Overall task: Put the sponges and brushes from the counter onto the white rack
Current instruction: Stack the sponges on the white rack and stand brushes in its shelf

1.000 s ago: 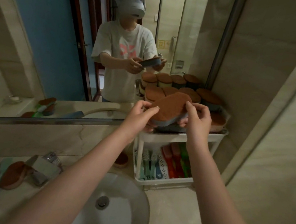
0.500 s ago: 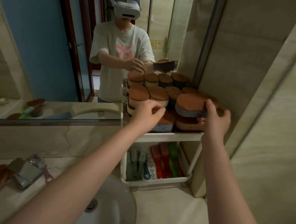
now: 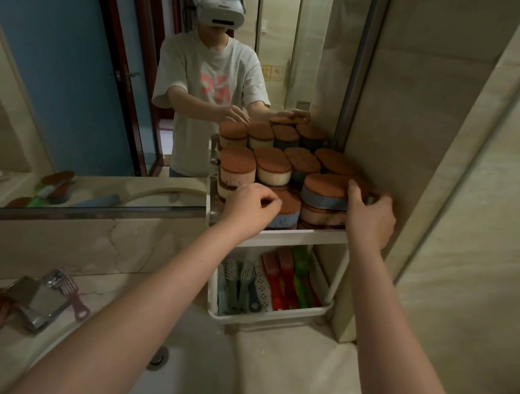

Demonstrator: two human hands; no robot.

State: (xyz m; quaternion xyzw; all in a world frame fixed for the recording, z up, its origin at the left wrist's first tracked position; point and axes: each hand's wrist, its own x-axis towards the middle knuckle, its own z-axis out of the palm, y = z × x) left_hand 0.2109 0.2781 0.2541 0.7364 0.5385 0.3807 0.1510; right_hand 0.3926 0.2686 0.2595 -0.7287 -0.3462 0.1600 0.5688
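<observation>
I noted the right hand [image 3: 369, 218] gripped around a blue-sided sponge [image 3: 325, 191] atop the stack on the white rack [image 3: 296, 234], frame centre. The left hand [image 3: 250, 208] hovered beside it, fingers loosely curled, holding nothing.

Dim, warm light is falling from above; wide-angle distortion is bending the edges, corners are darkening, detail is softening.
</observation>
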